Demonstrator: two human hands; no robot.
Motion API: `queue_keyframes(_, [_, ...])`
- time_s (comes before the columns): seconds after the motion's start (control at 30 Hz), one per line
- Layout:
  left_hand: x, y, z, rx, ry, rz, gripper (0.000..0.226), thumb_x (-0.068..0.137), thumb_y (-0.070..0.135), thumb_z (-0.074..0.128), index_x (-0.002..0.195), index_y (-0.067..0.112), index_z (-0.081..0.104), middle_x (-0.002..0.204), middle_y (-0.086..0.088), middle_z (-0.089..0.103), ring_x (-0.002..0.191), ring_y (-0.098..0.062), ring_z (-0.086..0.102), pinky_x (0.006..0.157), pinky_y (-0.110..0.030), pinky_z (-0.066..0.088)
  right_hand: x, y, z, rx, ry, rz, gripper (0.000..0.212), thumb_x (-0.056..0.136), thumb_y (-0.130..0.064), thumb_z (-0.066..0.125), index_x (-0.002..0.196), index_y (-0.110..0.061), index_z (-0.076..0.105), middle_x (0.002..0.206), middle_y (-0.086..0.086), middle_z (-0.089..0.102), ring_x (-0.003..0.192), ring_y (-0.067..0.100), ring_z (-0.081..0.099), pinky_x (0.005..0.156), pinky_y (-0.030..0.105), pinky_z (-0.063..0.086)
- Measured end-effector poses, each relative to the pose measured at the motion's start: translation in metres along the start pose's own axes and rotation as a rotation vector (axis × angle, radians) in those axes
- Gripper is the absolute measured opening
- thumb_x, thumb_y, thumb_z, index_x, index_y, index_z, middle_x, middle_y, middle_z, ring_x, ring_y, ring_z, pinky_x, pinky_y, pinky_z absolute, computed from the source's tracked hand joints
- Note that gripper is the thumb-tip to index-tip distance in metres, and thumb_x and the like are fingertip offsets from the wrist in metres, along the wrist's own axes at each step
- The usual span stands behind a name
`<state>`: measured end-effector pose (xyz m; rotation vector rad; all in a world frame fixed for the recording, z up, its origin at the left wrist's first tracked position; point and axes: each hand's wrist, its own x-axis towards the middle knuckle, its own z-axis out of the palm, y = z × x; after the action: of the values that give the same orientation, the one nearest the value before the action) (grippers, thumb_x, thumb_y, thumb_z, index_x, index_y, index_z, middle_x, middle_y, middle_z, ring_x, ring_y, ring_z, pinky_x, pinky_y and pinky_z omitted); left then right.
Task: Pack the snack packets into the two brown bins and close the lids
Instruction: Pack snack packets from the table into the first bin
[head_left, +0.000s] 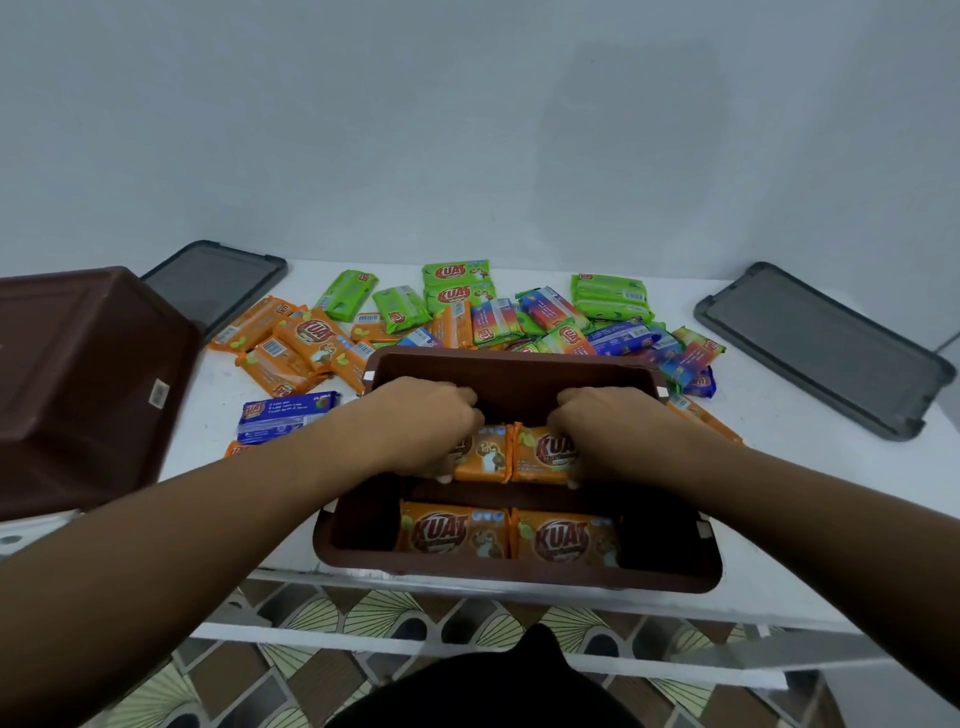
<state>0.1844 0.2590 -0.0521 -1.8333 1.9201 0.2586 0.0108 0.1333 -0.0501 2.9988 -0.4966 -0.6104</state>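
- An open brown bin (519, 576) sits at the near edge of the white table (779, 441). It is a dark brown plastic rectangle with rounded corners and small white tabs at its ends.
- On its floor, at the near side, two orange packets lie flat: the near-left packet (452, 535) touches the near-right packet (569, 540). Each reads "KUAT" in pale letters on a dark red oval, beside a cartoon figure.
- The left hand (421, 423) has its fingers curled round the left-held packet (483, 454), also orange, gripping it inside the bin behind the near pair.
- The right hand (615, 423) grips the right-held packet (543, 457) the same way. "KUAT" reads on this one, and the two held packets meet edge to edge.
- A second brown bin (78, 384) at the left shows its underside, with a small white sticker too small to read.
- Loose packets lie behind and beside the open bin: an orange pile (301, 343), green packets (457, 291) marked "KUAT", multicoloured packets (519, 317), and a blue packet (283, 413) whose fine print is illegible.
- Two grey lids lie flat: the left lid (215, 283) behind the second bin, the right lid (826, 348) at the table's far right.
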Motion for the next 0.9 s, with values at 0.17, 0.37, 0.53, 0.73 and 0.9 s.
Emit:
queue_keyframes(0.17, [0.001, -0.004, -0.002, -0.024, 0.038, 0.015, 0.043, 0.094, 0.033, 0.067, 0.136, 0.023, 0.06, 0.131, 0.002, 0.058, 0.109, -0.024, 0.063, 0.081, -0.041, 0.056, 0.006, -0.002, 0.001, 0.032, 0.032, -0.013, 0.036, 0.089, -0.03, 0.068, 0.123, -0.019, 0.066, 0.119, -0.001, 0.062, 0.101, 0.02, 0.063, 0.081, 0.035, 0.057])
queue_keyframes(0.37, [0.001, -0.003, -0.003, -0.06, 0.082, -0.029, 0.038, 0.093, 0.033, 0.066, 0.13, 0.025, 0.065, 0.125, 0.002, 0.063, 0.103, -0.024, 0.066, 0.082, -0.041, 0.058, 0.006, 0.0, 0.004, 0.133, 0.019, 0.025, 0.035, 0.089, -0.029, 0.071, 0.121, -0.017, 0.062, 0.121, 0.0, 0.062, 0.107, 0.02, 0.062, 0.086, 0.033, 0.053])
queue_keyframes(0.53, [0.001, -0.001, -0.002, -0.081, 0.065, -0.059, 0.02, 0.093, 0.036, 0.065, 0.111, 0.027, 0.066, 0.113, 0.0, 0.063, 0.093, -0.025, 0.066, 0.077, -0.039, 0.057, 0.005, 0.0, 0.005, 0.166, 0.023, 0.021, 0.038, 0.088, -0.028, 0.072, 0.124, -0.019, 0.063, 0.124, -0.003, 0.06, 0.111, 0.018, 0.06, 0.087, 0.032, 0.052])
queue_keyframes(0.73, [0.002, 0.003, -0.004, -0.08, 0.055, -0.082, 0.033, 0.095, 0.03, 0.061, 0.067, 0.029, 0.042, 0.088, 0.003, 0.058, 0.076, -0.022, 0.06, 0.062, -0.035, 0.049, 0.008, 0.004, 0.004, 0.198, 0.005, 0.009, 0.043, 0.086, -0.029, 0.075, 0.127, -0.022, 0.065, 0.127, -0.006, 0.058, 0.111, 0.017, 0.059, 0.089, 0.033, 0.054])
queue_keyframes(0.9, [-0.003, -0.012, -0.006, -0.335, 0.129, -0.022, 0.009, 0.095, 0.031, 0.067, 0.09, 0.03, 0.075, 0.094, 0.011, 0.071, 0.084, -0.011, 0.065, 0.078, -0.037, 0.058, 0.005, 0.008, -0.006, 0.268, 0.082, -0.063, 0.03, 0.094, -0.025, 0.066, 0.123, -0.021, 0.07, 0.124, -0.005, 0.064, 0.104, 0.01, 0.061, 0.092, 0.026, 0.052])
